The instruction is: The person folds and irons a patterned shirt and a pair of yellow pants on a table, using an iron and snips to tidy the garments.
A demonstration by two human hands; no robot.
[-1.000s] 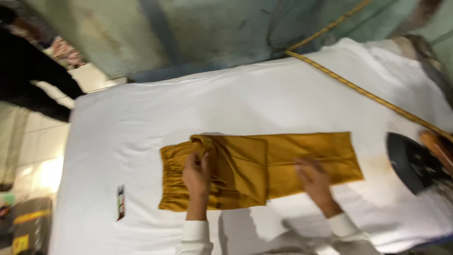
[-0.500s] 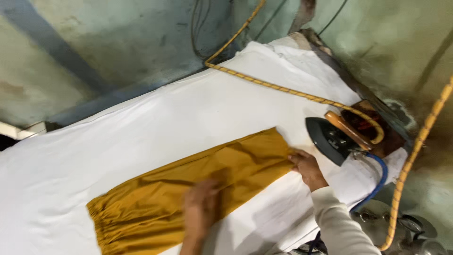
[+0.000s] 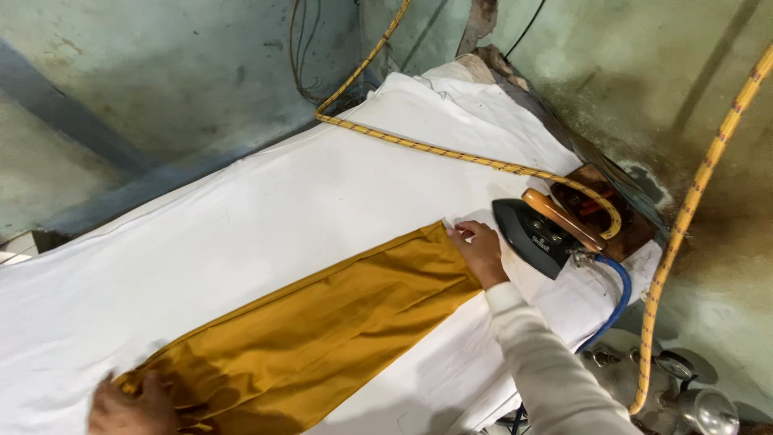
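Observation:
A mustard-yellow garment (image 3: 322,322) lies stretched flat across a table covered in white cloth (image 3: 266,201). My right hand (image 3: 481,251) presses down on the garment's far right end, fingers spread on the hem. My left hand (image 3: 129,407) rests on the gathered waist end at the lower left, partly cut off by the frame edge. A black iron with a wooden handle (image 3: 543,229) stands just right of my right hand, apart from it.
A yellow braided cord (image 3: 435,151) runs over the cloth to the iron; another (image 3: 684,217) hangs at the right. A blue hose (image 3: 616,294) loops from the iron's rear. Metal vessels (image 3: 692,403) sit below the table's right end. A stained wall (image 3: 161,80) lies beyond.
The view has swung right. My hands have moved apart to the garment's two ends, the right one sliding to the hem near the iron, and the cloth now lies pulled out long.

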